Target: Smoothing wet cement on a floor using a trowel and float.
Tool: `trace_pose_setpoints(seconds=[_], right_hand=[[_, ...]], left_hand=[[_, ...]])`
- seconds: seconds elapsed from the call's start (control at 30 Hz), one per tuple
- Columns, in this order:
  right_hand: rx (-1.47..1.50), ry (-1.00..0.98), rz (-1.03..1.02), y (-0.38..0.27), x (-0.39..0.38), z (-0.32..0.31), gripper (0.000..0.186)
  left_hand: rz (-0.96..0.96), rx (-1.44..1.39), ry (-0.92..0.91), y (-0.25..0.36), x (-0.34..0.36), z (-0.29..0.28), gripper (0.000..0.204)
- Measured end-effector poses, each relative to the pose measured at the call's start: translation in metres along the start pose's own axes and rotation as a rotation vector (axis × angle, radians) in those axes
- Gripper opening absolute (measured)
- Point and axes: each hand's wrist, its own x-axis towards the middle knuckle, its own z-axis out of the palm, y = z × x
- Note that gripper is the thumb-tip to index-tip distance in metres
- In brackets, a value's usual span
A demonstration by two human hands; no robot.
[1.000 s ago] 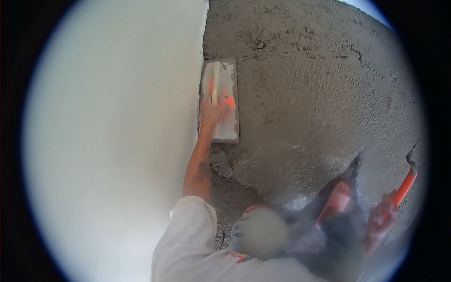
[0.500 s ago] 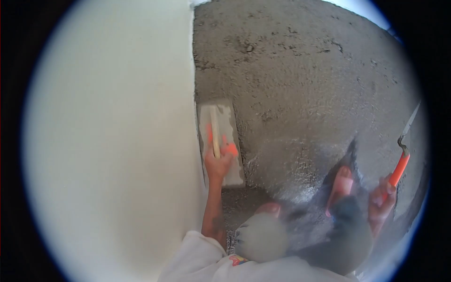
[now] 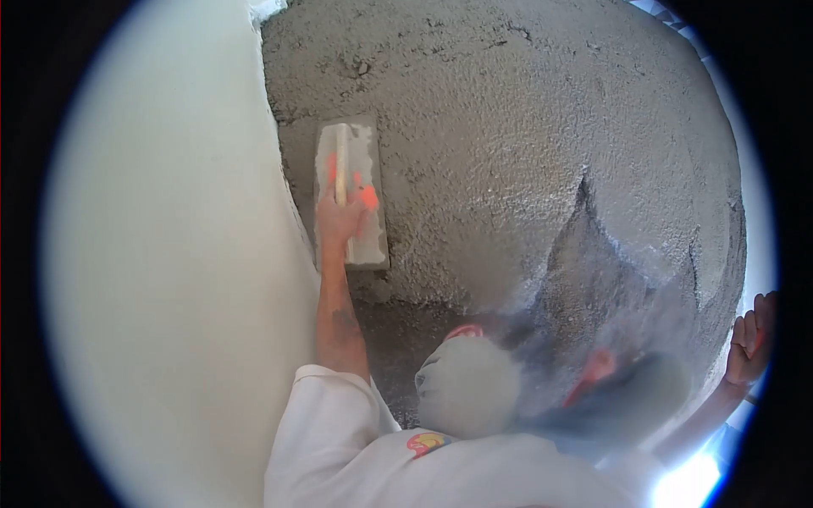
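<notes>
My left hand (image 3: 339, 220) is closed round the pale handle of a rectangular hand float (image 3: 367, 245) with orange marks on it. The float lies flat on wet grey mortar (image 3: 474, 161), a little right of the mortar's left edge. Out at the far right rim, my right hand (image 3: 747, 343) has its fingers curled, and a bit of orange shows at them. This is the orange handle of the pointing trowel that the earlier frame shows in that hand; its blade is hidden now.
A smooth cream wall (image 3: 169, 237) borders the mortar on the left. Close to my body is a darker, rough patch (image 3: 398, 334) below the mortar's near edge. My knees and reddish footwear (image 3: 597, 368) are blurred at the lower middle. A dark, pointed hollow (image 3: 584, 245) breaks the mortar's edge.
The float has slid away from me with my left hand, and now sits a little further from the wall. My right hand has swung outward to the right rim. The view has shifted too.
</notes>
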Motion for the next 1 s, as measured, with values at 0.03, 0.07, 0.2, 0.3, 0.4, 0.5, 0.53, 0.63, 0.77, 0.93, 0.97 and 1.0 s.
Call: trace_pose_setpoints(seconds=[0.03, 0.07, 0.2, 0.3, 0.4, 0.5, 0.53, 0.63, 0.77, 0.93, 0.97, 1.0], right_hand=[[-0.005, -0.039, 0.007, -0.007, -0.003, 0.000, 0.021], [-0.006, -0.018, 0.030, -0.003, -0.005, 0.003, 0.022], [0.035, -0.013, 0.035, 0.015, -0.019, -0.002, 0.028], [-0.004, -0.017, 0.049, 0.028, -0.024, -0.020, 0.031], [-0.056, -0.004, 0.056, 0.016, -0.028, -0.061, 0.030], [-0.035, 0.041, 0.019, 0.018, -0.044, -0.091, 0.030], [-0.018, 0.136, -0.011, 0.020, -0.053, -0.101, 0.032], [-0.111, 0.231, -0.076, 0.009, -0.075, -0.154, 0.038], [-0.035, 0.402, -0.123, 0.005, -0.084, -0.174, 0.046], [0.027, 0.453, -0.080, 0.001, -0.095, -0.180, 0.052], [0.026, 0.476, -0.088, -0.004, -0.091, -0.172, 0.052], [0.245, 0.388, -0.027, -0.010, -0.082, -0.159, 0.032]], left_hand=[[0.067, 0.076, 0.010, -0.002, -0.011, 0.017, 0.064], [0.073, 0.073, 0.002, -0.001, -0.025, 0.027, 0.064], [0.187, -0.128, -0.007, -0.008, -0.056, 0.072, 0.062], [0.154, 0.020, -0.090, -0.002, -0.054, 0.120, 0.060], [0.078, 0.068, -0.206, 0.021, -0.052, 0.174, 0.056], [0.115, 0.084, -0.221, 0.038, -0.047, 0.214, 0.055], [0.165, 0.083, -0.196, 0.037, -0.050, 0.230, 0.056], [0.212, 0.148, -0.376, 0.033, -0.055, 0.276, 0.058], [0.571, 0.302, -0.446, 0.040, -0.065, 0.276, 0.065], [0.198, 0.261, -0.175, 0.082, 0.015, 0.195, 0.029], [0.200, 0.233, -0.148, 0.076, 0.038, 0.179, 0.022], [0.205, 0.212, -0.117, 0.073, 0.064, 0.158, 0.016]])
